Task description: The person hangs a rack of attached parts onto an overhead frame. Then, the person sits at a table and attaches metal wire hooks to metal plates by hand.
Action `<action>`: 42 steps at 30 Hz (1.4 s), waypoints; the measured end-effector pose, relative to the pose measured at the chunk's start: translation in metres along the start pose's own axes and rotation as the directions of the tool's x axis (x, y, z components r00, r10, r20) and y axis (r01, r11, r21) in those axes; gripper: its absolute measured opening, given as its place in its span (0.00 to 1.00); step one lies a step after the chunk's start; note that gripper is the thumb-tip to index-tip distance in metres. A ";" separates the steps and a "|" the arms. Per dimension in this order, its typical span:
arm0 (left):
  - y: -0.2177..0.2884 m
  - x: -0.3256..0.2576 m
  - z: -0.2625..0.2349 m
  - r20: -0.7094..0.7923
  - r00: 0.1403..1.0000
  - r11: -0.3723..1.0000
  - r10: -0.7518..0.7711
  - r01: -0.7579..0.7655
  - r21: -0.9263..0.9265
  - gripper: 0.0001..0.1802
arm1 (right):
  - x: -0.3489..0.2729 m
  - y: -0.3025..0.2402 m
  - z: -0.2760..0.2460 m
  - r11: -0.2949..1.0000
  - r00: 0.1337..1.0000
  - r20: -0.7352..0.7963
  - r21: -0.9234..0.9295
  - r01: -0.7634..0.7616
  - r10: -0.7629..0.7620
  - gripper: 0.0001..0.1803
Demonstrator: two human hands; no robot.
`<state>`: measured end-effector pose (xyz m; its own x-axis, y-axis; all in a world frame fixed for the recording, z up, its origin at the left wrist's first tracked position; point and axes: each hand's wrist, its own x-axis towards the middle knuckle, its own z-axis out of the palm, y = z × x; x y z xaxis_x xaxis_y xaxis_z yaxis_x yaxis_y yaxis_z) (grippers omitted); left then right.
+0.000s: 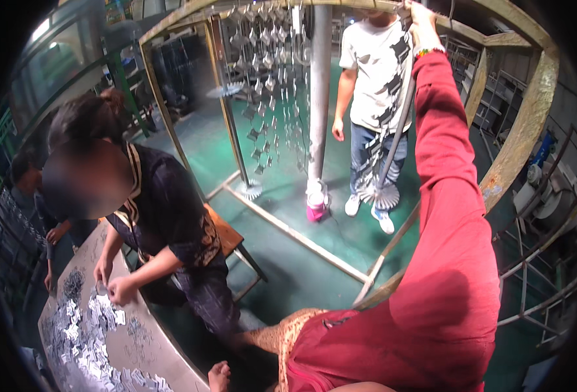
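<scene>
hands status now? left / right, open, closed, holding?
Left hand: not in view.
Right hand: raised overhead in a red sleeve, at the top of a long metal rod by the round frame; grip cannot be told.

left hand out of view, right hand [421, 23] grip unclear, standing person [373, 78] cropped above shoulders

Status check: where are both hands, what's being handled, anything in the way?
Right hand raised, grip on the long rod hanging from the overhead frame. Left hand out of view. Person in white shirt stands just behind rod.
</scene>
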<state>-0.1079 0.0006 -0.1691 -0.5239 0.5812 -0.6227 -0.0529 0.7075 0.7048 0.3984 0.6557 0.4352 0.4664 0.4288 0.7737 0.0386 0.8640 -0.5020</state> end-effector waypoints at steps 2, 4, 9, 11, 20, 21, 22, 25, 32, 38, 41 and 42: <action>0.018 -0.025 0.004 -0.025 0.996 0.994 0.080 -0.082 -0.076 0.14 | -0.042 -0.006 0.029 0.998 0.998 0.039 -0.005 0.059 -0.059 0.09; 0.015 -0.027 0.001 0.007 0.997 0.995 0.071 -0.071 -0.065 0.15 | -0.095 -0.001 0.043 0.995 0.992 0.079 -0.005 0.096 -0.095 0.09; 0.024 -0.003 0.015 0.071 0.997 0.999 0.034 -0.035 0.020 0.18 | -0.228 0.001 0.018 0.978 0.974 0.106 -0.053 0.204 -0.198 0.09; 0.018 -0.018 0.011 0.020 0.999 1.000 0.030 -0.030 -0.003 0.18 | -0.270 -0.009 0.026 0.978 0.972 0.103 0.005 0.210 -0.210 0.08; -0.001 -0.031 -0.015 -0.029 0.937 0.919 0.349 -0.348 -0.187 0.19 | -0.373 -0.045 0.098 0.839 0.924 -0.084 0.395 0.375 -0.374 0.08; 0.049 -0.060 0.000 -0.108 0.930 0.880 0.352 -0.368 -0.300 0.16 | -0.400 -0.049 0.120 0.810 0.937 -0.062 0.484 0.331 -0.345 0.08; 0.086 -0.077 0.012 -0.196 0.921 0.882 0.338 -0.382 -0.275 0.14 | -0.433 -0.056 0.142 0.774 0.951 -0.002 0.581 0.253 -0.310 0.08; 0.107 -0.122 0.022 -0.071 0.814 0.800 0.576 -0.579 -0.157 0.10 | -0.587 -0.112 0.194 0.658 0.827 0.517 0.705 -0.264 -0.222 0.07; 0.045 -0.222 0.082 -0.100 0.926 0.907 0.363 -0.376 -0.188 0.18 | -0.903 -0.275 0.211 0.828 -0.608 0.565 0.434 -0.355 -0.557 0.20; 0.037 -0.265 0.056 -0.464 0.859 0.884 0.218 -0.376 -0.279 0.12 | -0.969 -0.303 0.180 0.716 -0.558 0.568 0.694 -0.069 -0.605 0.34; 0.017 -0.255 0.016 -0.715 0.699 0.907 0.031 -0.320 -0.273 0.11 | -0.976 -0.282 0.175 0.649 -0.417 0.541 0.738 -0.181 -0.731 0.25; 0.009 -0.247 -0.006 -0.794 0.607 0.943 -0.027 -0.249 -0.222 0.10 | -0.967 -0.281 0.171 0.625 -0.335 0.541 0.743 -0.239 -0.771 0.21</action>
<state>0.0156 -0.1390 -0.0064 -0.9918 0.0148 -0.1273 -0.1084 0.4333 0.8947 -0.2150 0.0436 -0.1060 -0.6645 -0.6671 0.3368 -0.7439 0.6338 -0.2122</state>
